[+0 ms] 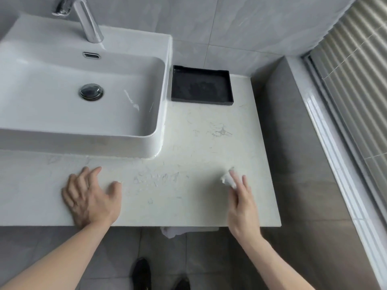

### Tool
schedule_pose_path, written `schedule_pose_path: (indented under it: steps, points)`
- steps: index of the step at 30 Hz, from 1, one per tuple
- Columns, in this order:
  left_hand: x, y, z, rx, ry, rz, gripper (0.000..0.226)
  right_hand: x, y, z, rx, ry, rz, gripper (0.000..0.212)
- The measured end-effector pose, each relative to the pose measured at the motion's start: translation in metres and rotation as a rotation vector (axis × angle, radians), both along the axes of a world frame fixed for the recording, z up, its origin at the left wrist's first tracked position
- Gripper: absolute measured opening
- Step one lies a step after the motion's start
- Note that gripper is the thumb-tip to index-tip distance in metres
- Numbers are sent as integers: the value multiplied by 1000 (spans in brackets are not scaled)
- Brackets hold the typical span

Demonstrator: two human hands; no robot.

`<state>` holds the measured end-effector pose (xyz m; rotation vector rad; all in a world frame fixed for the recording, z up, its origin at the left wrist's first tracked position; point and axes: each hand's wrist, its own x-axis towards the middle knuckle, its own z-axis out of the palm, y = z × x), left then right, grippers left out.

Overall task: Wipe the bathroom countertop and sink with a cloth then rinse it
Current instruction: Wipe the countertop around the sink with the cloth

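The pale marble worktop (pixel 199 143) carries a white sink (pixel 62 97) at its left and a black tray (pixel 202 86) just beside the basin. The left hand (pixel 90 197) lies flat and released near the front edge. The right hand (pixel 240 197) presses a small white cloth (pixel 227 178) under its fingertips, right of the smeared patch.

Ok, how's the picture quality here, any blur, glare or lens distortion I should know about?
Head view: soft, even daylight with no hard shadows; wide-angle bending bows the countertop edge and the window blinds; bright reflections streak the chrome faucet; the right hand fingertips and the white cloth are smeared by motion blur; the left hand looks sharp.
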<state>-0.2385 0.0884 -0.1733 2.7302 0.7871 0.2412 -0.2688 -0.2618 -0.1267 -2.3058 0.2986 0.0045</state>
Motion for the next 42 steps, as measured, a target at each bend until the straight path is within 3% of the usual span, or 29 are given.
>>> schedule_pose_path:
  steps: [4,8,11,16,20,22,26,29,32,38,42]
  points:
    - [0,-1,-2,-1,-1,15,63,2,82,-22,-170,42,470,52]
    - [0,0,-3,3,0,12,64,0,100,-32,-325,31,522,52]
    - [0,0,-2,-2,-2,10,64,1,54,-37,-333,45,402,56]
    - [0,-1,2,-18,5,8,64,11,-55,-33,-326,101,13,53]
    - [0,-1,2,-27,11,4,66,26,-84,-1,-95,78,-317,48]
    - [0,0,1,-22,17,6,66,44,-69,13,-5,29,-352,41]
    - [1,0,1,-15,19,4,66,93,-3,16,78,-105,-93,34]
    - [1,-1,2,-13,21,7,65,113,58,-11,-119,-80,227,30]
    - [1,-1,1,-6,24,12,65,107,105,-39,-324,56,419,48]
    - [1,1,0,3,42,7,64,102,99,-46,-411,47,464,61]
    - [1,1,0,2,44,7,65,113,43,-47,-470,89,310,62]
